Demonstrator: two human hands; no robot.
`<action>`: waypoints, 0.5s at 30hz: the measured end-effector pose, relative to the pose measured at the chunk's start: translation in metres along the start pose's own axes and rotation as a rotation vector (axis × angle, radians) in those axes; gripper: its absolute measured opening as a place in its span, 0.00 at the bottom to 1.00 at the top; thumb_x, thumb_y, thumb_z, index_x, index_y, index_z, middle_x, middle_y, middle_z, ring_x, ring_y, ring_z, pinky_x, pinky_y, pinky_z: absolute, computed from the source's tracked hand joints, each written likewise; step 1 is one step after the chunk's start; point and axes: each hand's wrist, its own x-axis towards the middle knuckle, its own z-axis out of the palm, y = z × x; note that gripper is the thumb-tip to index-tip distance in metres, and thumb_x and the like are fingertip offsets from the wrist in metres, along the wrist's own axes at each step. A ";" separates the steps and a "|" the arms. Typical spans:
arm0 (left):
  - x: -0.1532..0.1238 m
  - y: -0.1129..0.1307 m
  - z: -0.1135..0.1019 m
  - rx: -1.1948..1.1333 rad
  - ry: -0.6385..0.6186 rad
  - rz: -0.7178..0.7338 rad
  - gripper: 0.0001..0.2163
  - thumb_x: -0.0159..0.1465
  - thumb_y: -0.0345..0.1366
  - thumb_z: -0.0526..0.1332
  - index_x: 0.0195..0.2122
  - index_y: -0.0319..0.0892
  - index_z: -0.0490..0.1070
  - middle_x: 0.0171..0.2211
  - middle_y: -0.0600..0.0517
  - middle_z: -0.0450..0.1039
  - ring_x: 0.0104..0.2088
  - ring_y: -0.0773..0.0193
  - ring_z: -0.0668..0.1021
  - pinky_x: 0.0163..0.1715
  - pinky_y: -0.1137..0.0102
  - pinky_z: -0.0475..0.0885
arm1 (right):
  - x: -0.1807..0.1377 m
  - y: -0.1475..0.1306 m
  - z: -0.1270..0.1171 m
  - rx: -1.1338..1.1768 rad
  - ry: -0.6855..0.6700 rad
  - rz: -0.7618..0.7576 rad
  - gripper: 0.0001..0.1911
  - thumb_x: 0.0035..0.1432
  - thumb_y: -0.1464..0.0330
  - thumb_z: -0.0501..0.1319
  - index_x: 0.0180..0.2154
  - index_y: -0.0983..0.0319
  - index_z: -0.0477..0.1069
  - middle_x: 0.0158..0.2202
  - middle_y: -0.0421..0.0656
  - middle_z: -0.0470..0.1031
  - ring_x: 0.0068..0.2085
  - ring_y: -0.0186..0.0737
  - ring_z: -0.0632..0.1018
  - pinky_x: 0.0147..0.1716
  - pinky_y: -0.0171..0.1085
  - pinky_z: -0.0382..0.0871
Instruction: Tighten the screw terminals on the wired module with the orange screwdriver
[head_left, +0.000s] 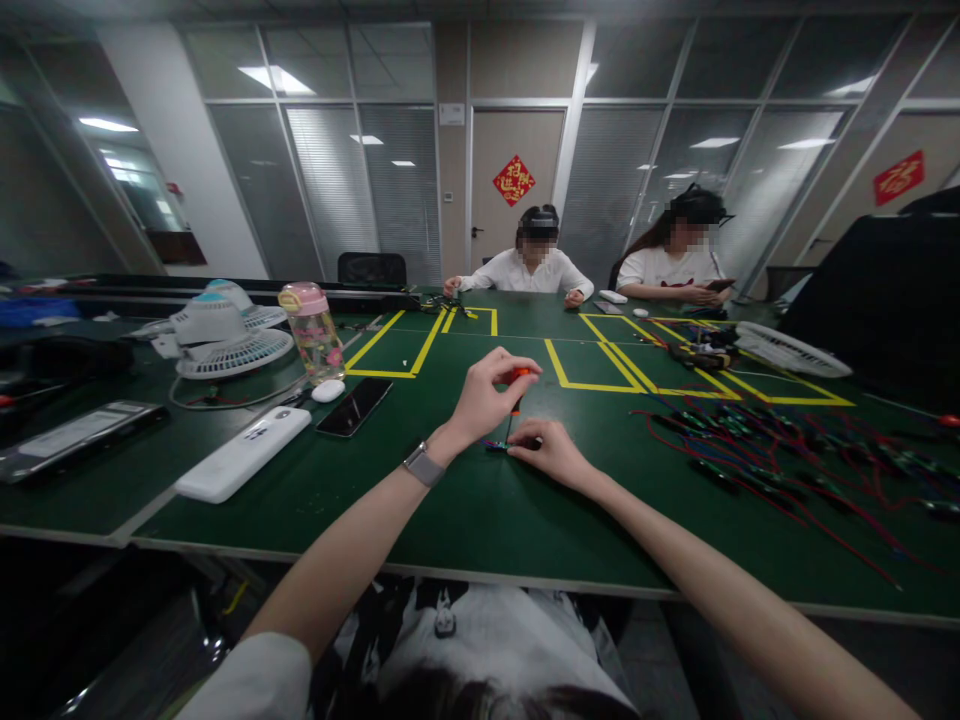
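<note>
My left hand point(487, 393), with a watch on its wrist, is closed around the orange-red handle of a screwdriver point(517, 378). The thin shaft points down, nearly upright, to a small circuit board point(496, 446) on the green table. Against the board's right end rest the pinched fingers of my right hand point(551, 452). Fingertips partly hide the board, and whether the tip touches a screw is too small to tell.
To the right lies a heap of circuit boards with red wires point(795, 450). A black phone point(355, 407), a white power bank point(244, 453), a bottle point(313, 330) and a white fan point(232, 340) stand left. Yellow tape point(600, 387) marks the table point(420, 510). Two people sit opposite.
</note>
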 end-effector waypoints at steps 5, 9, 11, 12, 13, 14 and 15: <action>0.000 0.001 -0.005 0.200 0.046 0.063 0.08 0.61 0.38 0.61 0.37 0.43 0.77 0.31 0.51 0.67 0.34 0.66 0.71 0.40 0.69 0.69 | 0.001 0.001 -0.001 -0.006 -0.017 -0.017 0.06 0.51 0.69 0.64 0.33 0.63 0.78 0.31 0.43 0.75 0.31 0.36 0.74 0.32 0.34 0.67; 0.003 -0.002 -0.011 -0.001 -0.090 -0.001 0.13 0.67 0.36 0.51 0.49 0.44 0.72 0.45 0.48 0.72 0.47 0.62 0.73 0.50 0.66 0.66 | 0.001 0.004 -0.001 0.000 -0.015 -0.019 0.06 0.51 0.69 0.64 0.32 0.63 0.78 0.31 0.43 0.75 0.31 0.36 0.74 0.32 0.34 0.67; 0.005 -0.005 -0.012 -0.173 -0.157 -0.084 0.14 0.67 0.36 0.52 0.50 0.42 0.71 0.46 0.46 0.73 0.46 0.61 0.75 0.48 0.65 0.69 | 0.001 0.004 0.000 0.004 -0.013 -0.016 0.06 0.51 0.69 0.64 0.32 0.63 0.78 0.31 0.43 0.75 0.31 0.36 0.74 0.32 0.34 0.67; 0.006 -0.006 -0.011 -0.238 -0.172 -0.121 0.14 0.66 0.36 0.53 0.50 0.41 0.70 0.45 0.45 0.74 0.44 0.61 0.77 0.46 0.65 0.71 | 0.001 0.004 0.000 0.005 -0.011 -0.014 0.06 0.51 0.69 0.64 0.32 0.63 0.78 0.31 0.43 0.75 0.31 0.36 0.74 0.32 0.34 0.67; 0.006 -0.007 -0.010 -0.278 -0.170 -0.148 0.14 0.65 0.36 0.55 0.50 0.40 0.71 0.43 0.45 0.75 0.41 0.62 0.78 0.44 0.66 0.72 | 0.001 0.004 0.000 0.006 -0.008 -0.012 0.06 0.51 0.69 0.64 0.32 0.63 0.77 0.30 0.43 0.75 0.31 0.36 0.74 0.32 0.34 0.68; 0.006 -0.007 -0.009 -0.283 -0.150 -0.160 0.14 0.64 0.37 0.56 0.48 0.39 0.72 0.41 0.45 0.76 0.39 0.62 0.78 0.42 0.66 0.73 | 0.000 0.004 0.000 0.007 -0.003 -0.011 0.06 0.51 0.69 0.64 0.32 0.63 0.77 0.30 0.43 0.74 0.31 0.36 0.74 0.32 0.34 0.68; 0.006 -0.008 -0.008 -0.252 -0.118 -0.157 0.13 0.63 0.37 0.58 0.46 0.39 0.73 0.40 0.46 0.76 0.37 0.63 0.78 0.40 0.68 0.74 | 0.000 0.004 0.000 0.007 0.000 -0.013 0.06 0.51 0.69 0.64 0.32 0.63 0.77 0.30 0.43 0.74 0.30 0.36 0.74 0.32 0.34 0.68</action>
